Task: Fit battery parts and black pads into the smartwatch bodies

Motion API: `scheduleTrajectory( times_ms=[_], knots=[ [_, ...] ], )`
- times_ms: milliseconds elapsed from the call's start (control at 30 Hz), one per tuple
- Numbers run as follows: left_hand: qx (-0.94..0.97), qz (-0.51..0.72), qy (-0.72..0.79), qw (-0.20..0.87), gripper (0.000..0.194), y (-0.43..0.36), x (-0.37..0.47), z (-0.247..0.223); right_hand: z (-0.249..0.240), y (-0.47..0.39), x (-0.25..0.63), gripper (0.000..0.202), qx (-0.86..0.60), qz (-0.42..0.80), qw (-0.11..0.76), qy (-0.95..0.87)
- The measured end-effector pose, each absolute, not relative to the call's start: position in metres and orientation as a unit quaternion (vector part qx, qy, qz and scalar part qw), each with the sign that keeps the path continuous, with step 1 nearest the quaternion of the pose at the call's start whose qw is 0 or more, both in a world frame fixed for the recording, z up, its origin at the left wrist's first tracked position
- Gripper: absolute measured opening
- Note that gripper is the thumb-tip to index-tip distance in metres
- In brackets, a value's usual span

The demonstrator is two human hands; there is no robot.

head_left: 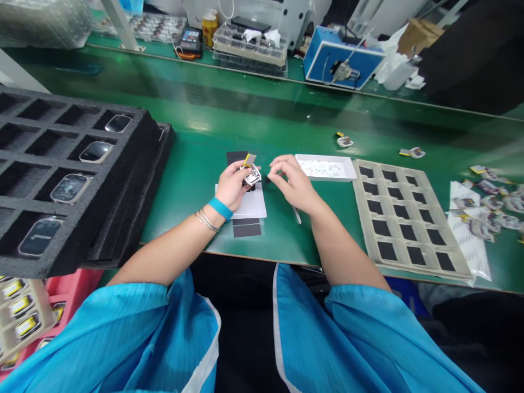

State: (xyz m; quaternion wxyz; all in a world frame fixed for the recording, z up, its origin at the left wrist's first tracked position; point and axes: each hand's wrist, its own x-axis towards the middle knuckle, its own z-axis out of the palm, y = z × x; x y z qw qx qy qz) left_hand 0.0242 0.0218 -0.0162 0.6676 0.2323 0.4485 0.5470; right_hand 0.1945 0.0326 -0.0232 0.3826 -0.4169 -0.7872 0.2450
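Observation:
My left hand [232,185], wearing a blue wristband and thin bangles, grips an opened smartwatch case [252,176]. A battery [250,159] with a yellow edge sticks up from the case. Just to the right, my right hand [290,177] is closed in a pinch, apart from the case; a tiny dark spot shows at its fingertips, too small to name. A slim pale tool [297,216] shows below the right hand. Under the left hand lies a white pad [249,204], with a dark strip sheet [246,228] at its near side.
A white tray of tiny pieces [325,168] lies beyond the right hand. Farther right are a beige tray with dark squares [402,209] and a heap of small parts [491,204]. Black foam trays holding watches [135,158] stand left. A blue box [339,57] sits on the back shelf.

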Motion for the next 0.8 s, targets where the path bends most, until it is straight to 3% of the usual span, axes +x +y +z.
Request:
scheduleTrajectory(
  times_ms=[167,500,800],
  knots=[
    [0.263,0.542,0.446,0.662,0.016,0.021,0.024,-0.015,-0.011,0.024,0.189,0.03,-0.414,0.349,0.49,-0.683],
    [0.346,0.488,0.45,0.663,0.017,0.015,0.022,-0.011,-0.023,0.021,0.178,0.041,-0.429,0.446,0.472,-0.628],
    [0.335,0.478,0.452,0.674,0.015,0.016,0.02,-0.011,-0.027,0.019,0.171,0.038,-0.442,0.423,0.48,-0.629]
  ],
)
